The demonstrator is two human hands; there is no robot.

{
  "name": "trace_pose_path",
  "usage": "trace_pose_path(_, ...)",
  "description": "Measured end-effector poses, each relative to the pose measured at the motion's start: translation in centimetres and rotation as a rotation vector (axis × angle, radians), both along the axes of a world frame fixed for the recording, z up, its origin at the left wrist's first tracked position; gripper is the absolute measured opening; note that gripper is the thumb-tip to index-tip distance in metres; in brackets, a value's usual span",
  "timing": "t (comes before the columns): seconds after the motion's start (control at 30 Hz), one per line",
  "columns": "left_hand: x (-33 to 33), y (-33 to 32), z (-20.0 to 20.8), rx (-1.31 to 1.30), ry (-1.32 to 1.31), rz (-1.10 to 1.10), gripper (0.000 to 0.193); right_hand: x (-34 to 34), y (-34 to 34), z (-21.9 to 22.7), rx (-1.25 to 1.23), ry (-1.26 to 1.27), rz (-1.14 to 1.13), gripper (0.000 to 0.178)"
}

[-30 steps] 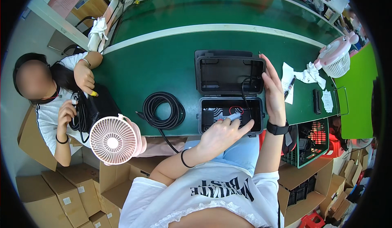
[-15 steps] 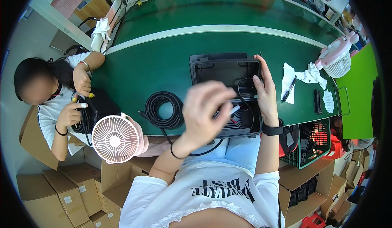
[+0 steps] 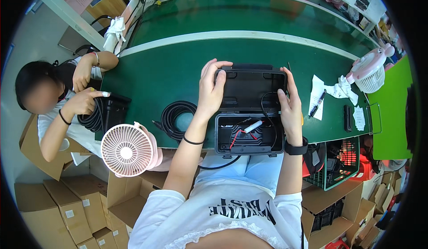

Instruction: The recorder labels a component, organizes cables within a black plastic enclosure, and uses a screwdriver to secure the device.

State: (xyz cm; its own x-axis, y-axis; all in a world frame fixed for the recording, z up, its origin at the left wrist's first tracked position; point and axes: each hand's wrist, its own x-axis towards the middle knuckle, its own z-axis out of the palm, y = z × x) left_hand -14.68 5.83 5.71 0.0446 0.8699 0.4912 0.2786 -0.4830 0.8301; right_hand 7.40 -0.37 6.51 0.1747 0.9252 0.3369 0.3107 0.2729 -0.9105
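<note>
A black plastic case [image 3: 249, 152] stands open at the table's near edge, its lid [image 3: 249, 88] raised at the far side. My left hand [image 3: 211, 88] grips the lid's left edge, thumb in front and fingers behind. On the other side, my right hand [image 3: 290, 111] is closed round the lid's right edge. Inside the lower half lie a white tube-like piece [image 3: 253, 127] and red wires [image 3: 236, 138]. A thin black cable [image 3: 263, 102] loops from the lid down into it. Left of my left forearm rests a coil of black ribbed cable [image 3: 166, 117].
A pink fan [image 3: 127, 151] stands at the near left, beside a co-worker handling a black box [image 3: 118, 108] and cable. To the right are paper [image 3: 317, 88], a pen [image 3: 318, 104], a black bar-shaped object [image 3: 347, 118] and another fan [image 3: 370, 70]. A green crate [image 3: 341, 160] sits below.
My left hand has moved from over the case's lower half up to the lid's left edge. The white piece and red wires now show fully. The co-worker's hands have shifted.
</note>
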Motion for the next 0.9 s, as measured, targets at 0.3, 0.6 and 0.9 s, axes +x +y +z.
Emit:
trace_pose_path(0.3, -0.1, 0.0, -0.4, -0.05, -0.107, 0.007, 0.023, -0.4, -0.5, 0.5, -0.006, -0.024, -0.002, 0.06)
trace_pose_path(0.6, -0.2, 0.0, -0.4, -0.011, -0.106, 0.069, 0.016, -0.8, -0.8, 0.7, -0.003, -0.048, -0.014, 0.06)
trace_pose_path(0.9, -0.4, 0.0, -0.6, 0.035, -0.124, 0.052, 0.021, -0.9, -1.0, 0.8, -0.003, -0.017, 0.008, 0.06)
